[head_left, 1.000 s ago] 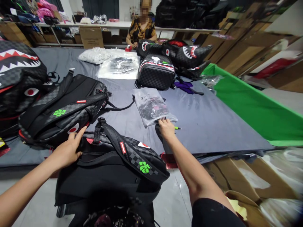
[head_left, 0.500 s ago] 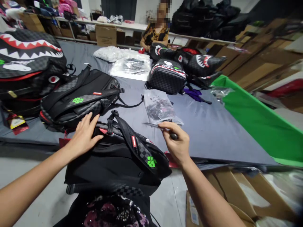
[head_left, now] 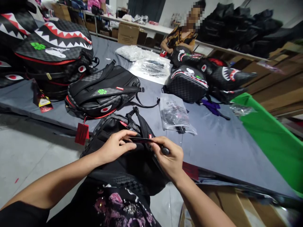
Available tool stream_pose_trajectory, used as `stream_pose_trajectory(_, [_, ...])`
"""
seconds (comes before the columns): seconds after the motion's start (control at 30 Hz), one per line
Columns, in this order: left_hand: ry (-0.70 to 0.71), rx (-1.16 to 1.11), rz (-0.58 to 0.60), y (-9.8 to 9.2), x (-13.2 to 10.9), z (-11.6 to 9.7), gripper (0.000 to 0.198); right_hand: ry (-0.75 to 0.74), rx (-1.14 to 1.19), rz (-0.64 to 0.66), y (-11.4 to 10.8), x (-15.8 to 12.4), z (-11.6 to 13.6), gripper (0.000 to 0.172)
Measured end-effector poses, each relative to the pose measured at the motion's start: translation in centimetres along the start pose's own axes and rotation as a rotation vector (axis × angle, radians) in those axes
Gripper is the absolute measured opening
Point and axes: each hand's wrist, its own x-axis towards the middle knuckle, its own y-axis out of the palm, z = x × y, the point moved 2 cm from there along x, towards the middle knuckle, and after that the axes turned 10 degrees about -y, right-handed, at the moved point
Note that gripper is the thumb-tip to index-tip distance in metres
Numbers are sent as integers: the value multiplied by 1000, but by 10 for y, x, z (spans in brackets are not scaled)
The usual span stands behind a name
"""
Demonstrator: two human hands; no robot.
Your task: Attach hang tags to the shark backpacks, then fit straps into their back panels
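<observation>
Both hands at the thin tool, with the black backpack right underneath!
From my remote seat, I see the right hand (head_left: pixel 169 154) pinching a slender black-handled tool (head_left: pixel 141 140) across the near black backpack (head_left: pixel 125 162), which leans between the wearer's body and the gray-covered table (head_left: pixel 224 142). The left hand (head_left: pixel 118 145) curls its thumb and fingers around the tool's other end; whether they grip it, I can't tell. Progress, by my judgement: bag in place, tool in hand, and no finished result showing on the bag. The checkered backpack (head_left: pixel 111 80) and the frosted plastic bag (head_left: pixel 174 110) lie untouched beyond.
</observation>
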Motion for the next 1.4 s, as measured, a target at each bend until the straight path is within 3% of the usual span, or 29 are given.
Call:
stream_pose_trajectory(0.1, [-53,89,-23,-4,-5,4,20,96,-44,94,4,2,-1,2])
stream_pose_trajectory(0.2, [129,494,-223,-9,-10,3,16,-54,-143,178,8,9,5,24])
stream_pose_trajectory(0.27, [242,721,-259,-8,-13,6,14,-205,-212,274,12,12,12,23])
stream_pose_trajectory(0.4, [419,810,-323,-13,-22,16,12,-283,-365,476,22,14,14,18])
stream_pose_trajectory(0.5, [506,724,-580,-37,-31,25,11,-172,-325,355,27,19,3,17])
stream_pose_trajectory(0.57, [408,724,-739,-57,-35,38,34,-92,-252,250,36,24,-5,17])
stream_pose_trajectory(0.6, [313,742,-764,-67,-36,47,49,-58,-234,245,43,26,-8,19])
stream_pose_trajectory(0.67, [114,762,-711,-80,-35,66,70,6,-257,357,62,31,-10,21])
stream_pose_trajectory(0.77, [-20,736,-617,-85,-33,87,72,110,-308,683,89,36,-10,22])
stream_pose_trajectory(0.87, [1,712,-641,-81,-32,92,65,153,-320,875,102,40,-6,21])
stream_pose_trajectory(1.17, [36,678,-662,-78,-27,95,63,41,-472,1164,120,53,-1,27])
stream_pose_trajectory(1.23, [20,655,-648,-77,-27,95,65,29,-564,1201,123,56,2,30])
stream_pose_trajectory(1.3, [-2,618,-621,-77,-25,94,69,19,-602,1138,128,60,3,32])
stream_pose_trajectory(1.4, [-14,577,-600,-77,-23,93,72,15,-392,1010,143,65,-3,31])
